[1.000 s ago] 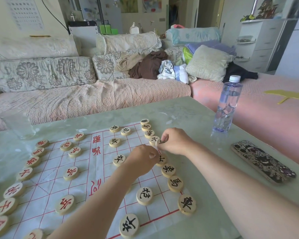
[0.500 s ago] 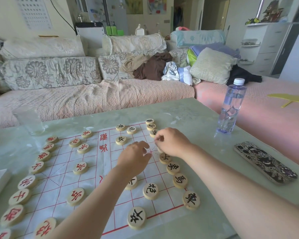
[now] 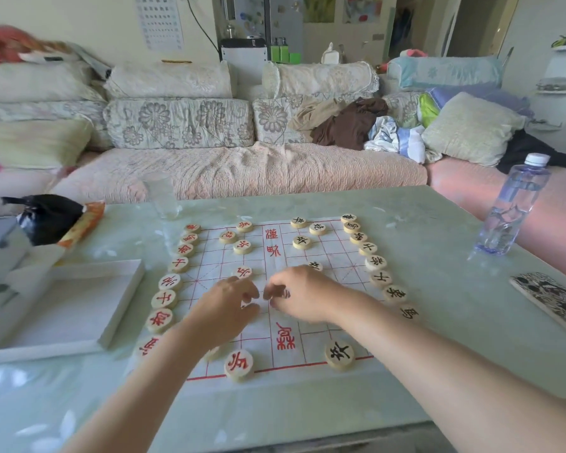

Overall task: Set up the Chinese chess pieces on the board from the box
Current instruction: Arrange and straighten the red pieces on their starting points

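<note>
A paper board (image 3: 209, 253) with a red grid lies on the pale green table. A column of red-lettered wooden pieces (image 3: 164, 299) runs down its left edge, and a column of black-lettered pieces (image 3: 380, 278) down its right. Other pieces stand inside the grid, among them a red one (image 3: 238, 364) and a black one (image 3: 339, 354) at the near edge. My left hand (image 3: 226, 305) and my right hand (image 3: 303, 295) meet over the middle line, fingers curled, tips close together. Whether either hand holds anything is hidden. A white box (image 3: 79, 305) lies left of the board.
A water bottle (image 3: 510, 210) stands at the table's right, with a patterned phone (image 3: 556, 302) nearer me. A clear glass (image 3: 164, 197) is behind the board, and a black bag (image 3: 46, 217) at the far left. A sofa with cushions and clothes runs behind the table.
Both hands have moved left from the black column to the board's middle line. The view has swung left, bringing the white box and black bag into sight.
</note>
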### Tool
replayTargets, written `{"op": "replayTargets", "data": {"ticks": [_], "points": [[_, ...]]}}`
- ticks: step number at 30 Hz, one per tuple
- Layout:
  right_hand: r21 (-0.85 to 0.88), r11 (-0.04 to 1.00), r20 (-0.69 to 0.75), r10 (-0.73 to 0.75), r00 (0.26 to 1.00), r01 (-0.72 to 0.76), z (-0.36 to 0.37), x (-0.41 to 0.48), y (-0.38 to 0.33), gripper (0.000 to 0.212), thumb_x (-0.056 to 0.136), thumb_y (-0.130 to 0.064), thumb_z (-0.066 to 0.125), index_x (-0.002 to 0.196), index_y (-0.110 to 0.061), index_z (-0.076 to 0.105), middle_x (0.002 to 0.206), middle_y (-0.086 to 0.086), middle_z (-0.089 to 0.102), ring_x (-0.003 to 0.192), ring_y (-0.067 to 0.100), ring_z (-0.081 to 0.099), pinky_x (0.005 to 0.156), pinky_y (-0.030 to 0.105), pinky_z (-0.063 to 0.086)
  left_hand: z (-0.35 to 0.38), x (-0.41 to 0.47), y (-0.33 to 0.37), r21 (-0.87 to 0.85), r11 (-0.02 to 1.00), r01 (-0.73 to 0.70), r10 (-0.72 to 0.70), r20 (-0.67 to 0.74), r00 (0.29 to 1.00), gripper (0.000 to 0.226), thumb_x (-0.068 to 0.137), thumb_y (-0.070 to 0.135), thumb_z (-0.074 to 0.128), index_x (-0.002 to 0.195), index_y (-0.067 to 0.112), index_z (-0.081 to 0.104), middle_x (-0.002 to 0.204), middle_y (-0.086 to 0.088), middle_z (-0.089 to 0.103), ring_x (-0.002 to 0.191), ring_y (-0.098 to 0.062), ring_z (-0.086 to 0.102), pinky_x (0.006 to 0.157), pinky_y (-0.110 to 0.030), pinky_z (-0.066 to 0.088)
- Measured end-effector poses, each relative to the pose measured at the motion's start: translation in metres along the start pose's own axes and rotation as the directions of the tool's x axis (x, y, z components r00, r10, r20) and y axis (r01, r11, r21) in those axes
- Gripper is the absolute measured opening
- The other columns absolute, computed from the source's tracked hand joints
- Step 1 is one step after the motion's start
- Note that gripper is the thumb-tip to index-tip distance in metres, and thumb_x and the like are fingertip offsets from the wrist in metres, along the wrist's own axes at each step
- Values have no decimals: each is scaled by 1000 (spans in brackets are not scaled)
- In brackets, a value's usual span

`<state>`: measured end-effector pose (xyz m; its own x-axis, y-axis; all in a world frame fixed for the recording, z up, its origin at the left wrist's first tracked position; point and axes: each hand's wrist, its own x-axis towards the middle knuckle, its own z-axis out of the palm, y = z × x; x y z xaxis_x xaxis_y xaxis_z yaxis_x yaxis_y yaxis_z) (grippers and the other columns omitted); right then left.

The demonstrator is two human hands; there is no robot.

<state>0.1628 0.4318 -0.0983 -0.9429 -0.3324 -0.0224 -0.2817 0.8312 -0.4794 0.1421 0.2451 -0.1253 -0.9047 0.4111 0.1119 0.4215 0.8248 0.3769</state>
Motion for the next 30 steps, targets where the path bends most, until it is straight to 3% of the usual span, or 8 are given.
{"op": "replayTargets", "data": {"ticks": [4,6,8,13,16,19,26,30], "points": [[-17,1000,52,-13,999,14,25,-3,-22,18,90,-30,60,104,-26,70,103,-5,70,92,15,64,83,32,54,-14,-36,-36,14,1000,7,-6,-25,1000,13,90,32,60,102,36,59,95,18,53,87,-3,51,66,-12,35],[11,1000,77,-16,997,15,32,-6,-30,24,85,-27,62,107,-30,69,102,-13,69,84,0,60,77,18,47,-17,-50,-48,-4,1000,2,-2,-54,999,16,89,31,62,104,36,59,96,19,53,88,-1,49,67,-11,34],[0,1000,106,-23,994,24,38,-10,-37,30,80,-30,66,109,-34,67,101,-18,66,78,-5,55,70,13,40,-17,-58,-56,-19,1000,-10,9,-69,998,20,87,32,63,106,36,60,97,19,53,90,-2,47,72,-13,34],[-77,997,103,-16,995,24,55,-19,-46,44,70,-60,73,105,-36,62,100,-19,60,91,2,57,81,24,49,-17,-66,-62,-48,998,-40,40,1,999,34,81,44,64,113,41,57,106,19,49,104,-4,45,89,-23,40],[-64,997,79,-35,996,41,66,-22,-44,40,70,-58,73,103,-36,64,99,-18,59,93,1,56,85,26,50,-17,-71,-61,-34,997,-65,67,73,995,52,74,47,71,123,40,54,115,18,48,111,-6,41,89,-19,33],[-1,999,109,-32,994,32,67,-23,-45,37,74,-48,75,107,-35,65,104,-18,58,95,0,56,85,19,47,-13,-74,-65,-6,993,-118,118,68,991,63,68,55,74,126,39,53,116,18,46,109,-7,36,94,-24,36],[-25,1000,174,15,985,-11,60,-21,-43,61,68,-50,82,123,-39,58,112,-24,54,93,-9,51,74,8,36,-6,-79,-61,18,976,-215,215,1,977,56,60,70,69,106,40,61,108,21,47,103,-7,37,89,-25,35],[-36,999,174,20,985,-14,60,-20,-40,49,67,-53,82,108,-39,59,106,-22,53,94,-4,51,72,13,36,-2,-77,-62,21,975,-222,222,10,975,57,59,77,65,101,39,64,108,23,46,104,-5,37,86,-23,32]]}}
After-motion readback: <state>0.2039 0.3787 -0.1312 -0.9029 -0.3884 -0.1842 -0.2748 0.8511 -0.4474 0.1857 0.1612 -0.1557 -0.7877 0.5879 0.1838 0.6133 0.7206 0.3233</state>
